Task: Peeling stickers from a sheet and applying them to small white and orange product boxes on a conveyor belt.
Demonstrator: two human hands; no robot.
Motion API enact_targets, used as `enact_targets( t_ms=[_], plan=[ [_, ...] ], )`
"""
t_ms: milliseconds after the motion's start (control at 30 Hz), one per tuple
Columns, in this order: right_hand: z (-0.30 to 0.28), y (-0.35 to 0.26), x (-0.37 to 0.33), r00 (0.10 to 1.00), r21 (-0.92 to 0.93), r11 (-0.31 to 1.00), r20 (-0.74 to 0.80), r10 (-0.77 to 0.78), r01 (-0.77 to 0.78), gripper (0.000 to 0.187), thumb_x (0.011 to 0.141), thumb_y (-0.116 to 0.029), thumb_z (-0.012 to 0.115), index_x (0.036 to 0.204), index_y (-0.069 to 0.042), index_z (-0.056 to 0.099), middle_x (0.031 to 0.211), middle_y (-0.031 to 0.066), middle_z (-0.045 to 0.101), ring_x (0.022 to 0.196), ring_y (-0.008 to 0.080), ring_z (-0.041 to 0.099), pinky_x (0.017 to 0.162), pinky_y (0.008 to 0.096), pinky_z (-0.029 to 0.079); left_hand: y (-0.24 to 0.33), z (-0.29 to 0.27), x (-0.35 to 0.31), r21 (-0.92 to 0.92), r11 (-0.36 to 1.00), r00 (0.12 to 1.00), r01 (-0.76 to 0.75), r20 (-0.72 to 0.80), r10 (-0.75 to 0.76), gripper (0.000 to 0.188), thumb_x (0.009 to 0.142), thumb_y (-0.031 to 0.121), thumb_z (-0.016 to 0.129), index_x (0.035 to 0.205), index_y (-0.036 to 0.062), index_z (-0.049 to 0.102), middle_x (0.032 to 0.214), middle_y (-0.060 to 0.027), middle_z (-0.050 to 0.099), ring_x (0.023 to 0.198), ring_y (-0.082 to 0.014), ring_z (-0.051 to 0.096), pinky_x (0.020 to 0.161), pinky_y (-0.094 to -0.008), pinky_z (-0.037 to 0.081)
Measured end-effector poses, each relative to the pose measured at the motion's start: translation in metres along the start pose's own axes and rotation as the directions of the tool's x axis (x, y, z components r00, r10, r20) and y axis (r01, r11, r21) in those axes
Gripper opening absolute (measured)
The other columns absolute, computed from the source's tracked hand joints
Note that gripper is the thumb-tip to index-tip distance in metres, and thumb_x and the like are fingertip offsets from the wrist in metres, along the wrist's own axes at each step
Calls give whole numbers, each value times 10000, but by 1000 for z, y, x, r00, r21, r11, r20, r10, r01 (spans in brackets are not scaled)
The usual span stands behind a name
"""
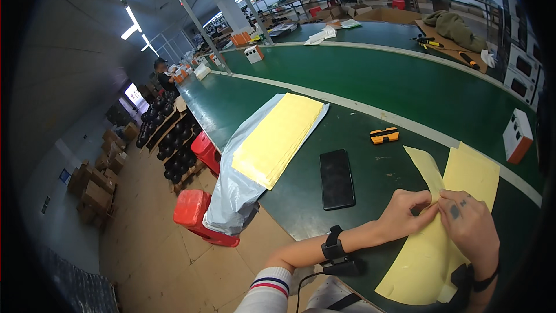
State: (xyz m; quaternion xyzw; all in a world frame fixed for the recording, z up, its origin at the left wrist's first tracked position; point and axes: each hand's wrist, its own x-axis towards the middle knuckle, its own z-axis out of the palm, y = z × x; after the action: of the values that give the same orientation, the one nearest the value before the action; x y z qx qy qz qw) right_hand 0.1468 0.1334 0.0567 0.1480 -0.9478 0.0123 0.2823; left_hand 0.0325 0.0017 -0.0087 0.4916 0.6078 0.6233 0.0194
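Both hands are at the near right of the dark green table. My left hand point(408, 211), a black band on its wrist, pinches a thin yellow sheet point(417, 266) near its middle. My right hand point(469, 223) meets it there, fingers closed on the same sheet. The sheet curls: one end rises beyond the hands, the other droops toward me. More yellow sheet point(478, 174) lies beyond the right hand. Whatever is between the fingertips is hidden. A black phone point(337, 179) and a small orange-and-black tool point(384, 135) rest left of the hands.
A stack of yellow sheets point(278, 139) lies on a grey plastic bag point(223, 211) overhanging the table's left edge. Red stools point(194, 208) stand below. Beyond a pale rail runs a green conveyor belt point(370, 75), with a white-and-orange box point(516, 136) at right. A person point(165, 75) stands far left.
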Motion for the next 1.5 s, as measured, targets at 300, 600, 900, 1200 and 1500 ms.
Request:
enact_targets(
  t_ms=[300,600,900,1200,1500],
  plan=[
    [6,-1,2,1000,-61,998,-9,29,-30,161,747,-55,637,889,-4,581,972,98,621,825,214,625,547,314,453,-3,0,1,-98,987,992,126,28,-124,169,815,47,642,708,-29,534,547,-47,478,511,-55,404,457,-235,367],
    [4,27,4,994,297,953,-61,87,-65,161,699,-37,673,836,-47,589,814,72,641,713,223,639,560,303,486,-6,-2,0,-128,977,980,169,128,-153,130,838,64,638,765,-24,575,607,-17,518,559,-27,420,473,-216,361],
    [6,70,-2,885,851,429,85,457,-303,30,732,6,610,758,9,623,763,95,652,667,153,650,564,242,543,5,-1,6,-464,826,945,320,223,-241,219,892,45,558,1095,-23,511,879,-56,660,796,-65,614,675,-208,474],
    [6,68,0,906,908,345,78,415,-236,17,744,20,615,758,10,613,753,111,649,641,165,652,549,244,550,-6,-6,10,-475,784,915,400,261,-309,359,907,40,515,1239,9,381,884,-83,660,766,-62,609,662,-215,470],
    [3,66,1,906,914,314,114,407,-256,23,745,18,624,757,-1,620,749,105,653,648,162,657,551,236,540,-15,1,8,-408,763,863,501,297,-408,467,908,44,487,1319,42,266,911,-95,638,726,-80,622,614,-225,475]
  ],
)
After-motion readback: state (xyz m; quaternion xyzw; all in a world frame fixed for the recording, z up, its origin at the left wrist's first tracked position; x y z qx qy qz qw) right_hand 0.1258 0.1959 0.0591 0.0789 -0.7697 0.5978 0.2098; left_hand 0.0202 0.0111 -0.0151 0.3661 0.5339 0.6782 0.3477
